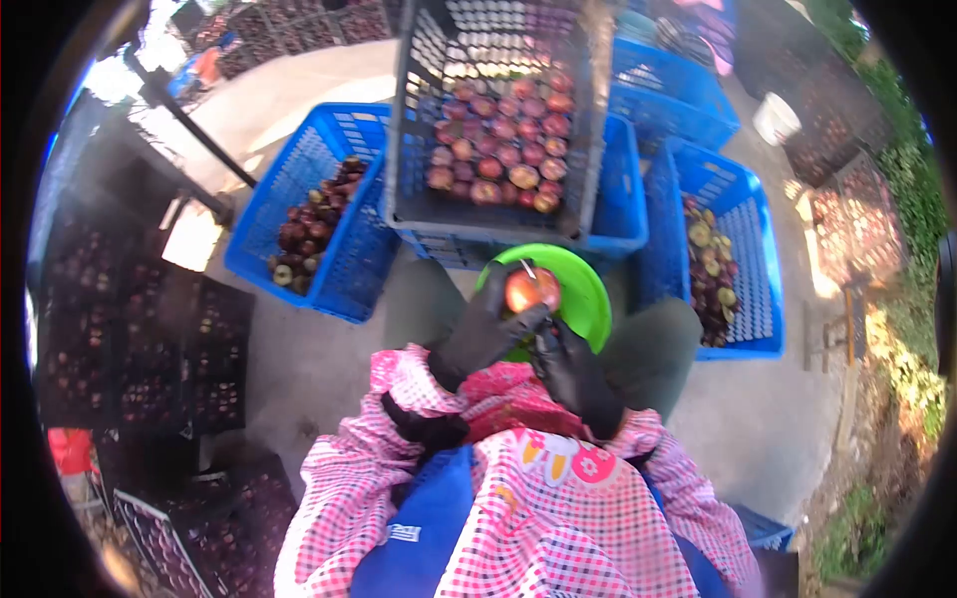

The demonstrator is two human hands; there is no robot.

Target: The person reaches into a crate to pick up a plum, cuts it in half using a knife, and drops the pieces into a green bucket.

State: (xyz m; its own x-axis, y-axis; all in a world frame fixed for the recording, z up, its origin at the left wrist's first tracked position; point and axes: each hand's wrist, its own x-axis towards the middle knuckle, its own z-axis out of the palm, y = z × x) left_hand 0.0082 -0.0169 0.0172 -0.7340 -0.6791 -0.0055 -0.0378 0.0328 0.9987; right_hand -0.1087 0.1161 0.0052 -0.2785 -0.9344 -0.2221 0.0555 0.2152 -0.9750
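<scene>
My left hand (477, 331), in a black glove, is closed around a round red-orange fruit (531, 289) with a short pale stem-like piece at its top. The fruit's exact kind is not clear. Close below it is my right hand (570, 371), also black-gloved, with its fingers drawn together near the fruit's lower side. Whatever lies between those fingers is too dark to make out. Both hands are above a bright green basin (590, 299) between my knees, and they hide most of its inside.
A dark crate (495, 227) of red-purple fruit stands ahead on a blue crate. Blue crates of darker fruit flank me at left (344, 249) and right (763, 299). Stacked dark crates (214, 349) fill the left side. A white bucket (776, 120) stands farther right.
</scene>
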